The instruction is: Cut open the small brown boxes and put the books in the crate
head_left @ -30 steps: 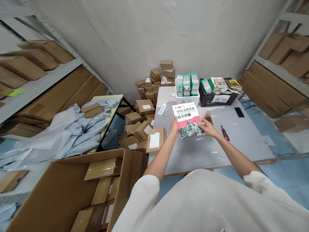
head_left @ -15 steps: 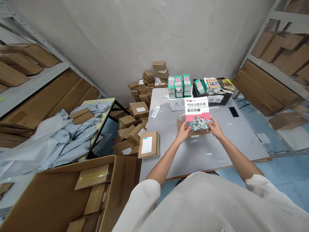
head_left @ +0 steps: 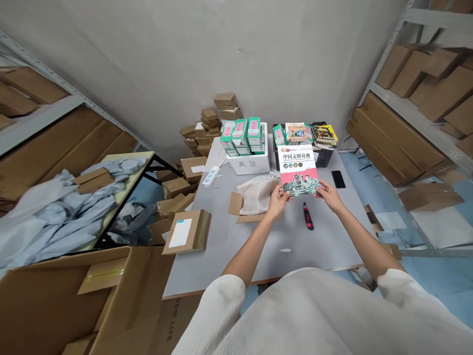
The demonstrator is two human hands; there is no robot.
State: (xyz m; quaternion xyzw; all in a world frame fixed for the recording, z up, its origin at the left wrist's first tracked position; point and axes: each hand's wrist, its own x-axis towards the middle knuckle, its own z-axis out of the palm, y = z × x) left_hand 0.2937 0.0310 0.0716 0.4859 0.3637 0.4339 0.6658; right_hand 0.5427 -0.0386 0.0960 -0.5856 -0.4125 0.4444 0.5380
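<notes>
A book (head_left: 299, 170) with a white and pink cover is held up above the table, front cover towards me. My left hand (head_left: 280, 201) grips its lower left corner, thumb on the cover. At the lower right corner, my right hand (head_left: 328, 195) is closed on it as well. Just left of and below the book lies an opened cardboard box (head_left: 235, 203) with white bubble wrap (head_left: 255, 196) in it; my left hand covers part of its right side. A red and black box cutter (head_left: 308, 217) rests on the table (head_left: 236, 256) below the book.
Behind stand a white foam bin (head_left: 251, 164) of green boxes and a black crate (head_left: 324, 158) of books. A phone (head_left: 338, 179) lies right, a power strip (head_left: 211, 176) left. A labelled parcel (head_left: 187, 231) sits on the left edge; a large carton (head_left: 144, 291) stands lower left.
My view has swung to the right, and both hands have carried the book rightward relative to the table. The opened box and the box cutter have come into sight.
</notes>
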